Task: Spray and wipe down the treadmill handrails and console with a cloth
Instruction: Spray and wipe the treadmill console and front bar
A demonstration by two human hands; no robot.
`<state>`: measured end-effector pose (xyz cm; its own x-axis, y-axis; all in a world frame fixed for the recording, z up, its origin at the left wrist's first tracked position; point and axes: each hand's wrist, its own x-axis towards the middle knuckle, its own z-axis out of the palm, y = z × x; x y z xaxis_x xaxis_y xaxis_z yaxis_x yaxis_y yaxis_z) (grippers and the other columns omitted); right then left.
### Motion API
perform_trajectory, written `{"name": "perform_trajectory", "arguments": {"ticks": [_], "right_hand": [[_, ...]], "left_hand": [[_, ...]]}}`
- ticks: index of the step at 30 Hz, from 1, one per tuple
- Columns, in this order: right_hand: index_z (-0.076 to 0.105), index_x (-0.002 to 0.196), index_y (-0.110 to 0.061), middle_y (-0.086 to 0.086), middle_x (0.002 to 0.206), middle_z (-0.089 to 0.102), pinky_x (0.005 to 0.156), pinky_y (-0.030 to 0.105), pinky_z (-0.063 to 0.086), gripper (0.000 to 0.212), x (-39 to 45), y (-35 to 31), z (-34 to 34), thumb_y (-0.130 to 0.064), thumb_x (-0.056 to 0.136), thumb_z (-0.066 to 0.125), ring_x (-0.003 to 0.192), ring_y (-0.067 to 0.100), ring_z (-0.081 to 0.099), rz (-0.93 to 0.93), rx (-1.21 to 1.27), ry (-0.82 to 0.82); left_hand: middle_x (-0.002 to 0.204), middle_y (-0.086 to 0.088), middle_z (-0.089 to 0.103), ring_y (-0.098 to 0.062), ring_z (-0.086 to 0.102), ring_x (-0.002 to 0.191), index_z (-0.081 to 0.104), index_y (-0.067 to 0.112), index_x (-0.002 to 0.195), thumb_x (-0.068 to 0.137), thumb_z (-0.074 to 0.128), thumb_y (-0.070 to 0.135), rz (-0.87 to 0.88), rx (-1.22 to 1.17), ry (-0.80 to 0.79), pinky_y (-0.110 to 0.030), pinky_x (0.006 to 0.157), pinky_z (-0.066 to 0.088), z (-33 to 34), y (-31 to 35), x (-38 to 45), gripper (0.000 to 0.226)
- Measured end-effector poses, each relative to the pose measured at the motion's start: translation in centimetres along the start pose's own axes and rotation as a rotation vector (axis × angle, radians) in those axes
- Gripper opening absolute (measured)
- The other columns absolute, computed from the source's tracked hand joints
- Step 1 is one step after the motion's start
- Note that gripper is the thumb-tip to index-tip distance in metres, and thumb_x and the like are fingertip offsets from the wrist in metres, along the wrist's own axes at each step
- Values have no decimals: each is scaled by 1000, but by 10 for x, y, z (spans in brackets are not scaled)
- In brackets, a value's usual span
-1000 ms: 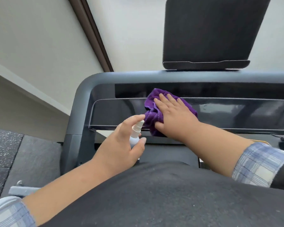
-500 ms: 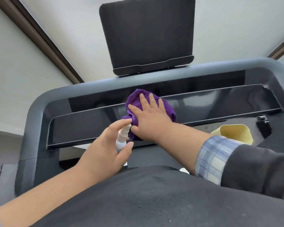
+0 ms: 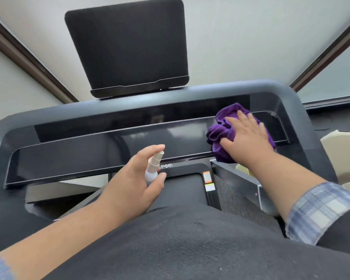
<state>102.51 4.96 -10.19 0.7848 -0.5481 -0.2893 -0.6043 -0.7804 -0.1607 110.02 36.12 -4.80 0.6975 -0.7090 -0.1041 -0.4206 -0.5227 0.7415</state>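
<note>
Right hand [image 3: 248, 138]: your fingers lie spread and flat, pressing the cloth [image 3: 223, 131] against the console [image 3: 113, 150] near its right end.
Left hand [image 3: 132, 183]: you grip the bottle [image 3: 153, 168], forefinger over its nozzle, just before the panel's middle.
Axis: the glossy console runs left to right; most of it stretches leftward from the cloth.
Next move: likely a wipe along that line; your right hand is nearer the right rail [image 3: 303, 126].
</note>
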Motion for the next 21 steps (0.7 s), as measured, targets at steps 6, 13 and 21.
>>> {"name": "perform_trajectory", "arguments": {"ticks": [6,13,21], "right_hand": [[26,154,-33,6,168,7,123,53,4,75,7,24,-5,-56,85,45,154,29,2,14,-24,-8],[22,156,-30,7,168,2,122,57,2,75,6,-27,7,-62,91,40,154,33,-2,-348,-67,-66],[27,154,-40,-1,168,10,123,52,7,71,18,76,-15,-57,86,42,154,26,6,-250,-70,-4]], "left_hand": [[108,34,51,-6,58,82,27,70,127,88,67,27,-28,2,6,-40,82,53,31,25,9,70],[119,20,54,-4,59,99,23,76,121,89,64,30,-3,49,4,-27,87,47,73,70,41,69],[122,19,52,-3,60,103,25,67,127,91,65,32,47,84,-74,-32,88,51,102,103,67,64]]}}
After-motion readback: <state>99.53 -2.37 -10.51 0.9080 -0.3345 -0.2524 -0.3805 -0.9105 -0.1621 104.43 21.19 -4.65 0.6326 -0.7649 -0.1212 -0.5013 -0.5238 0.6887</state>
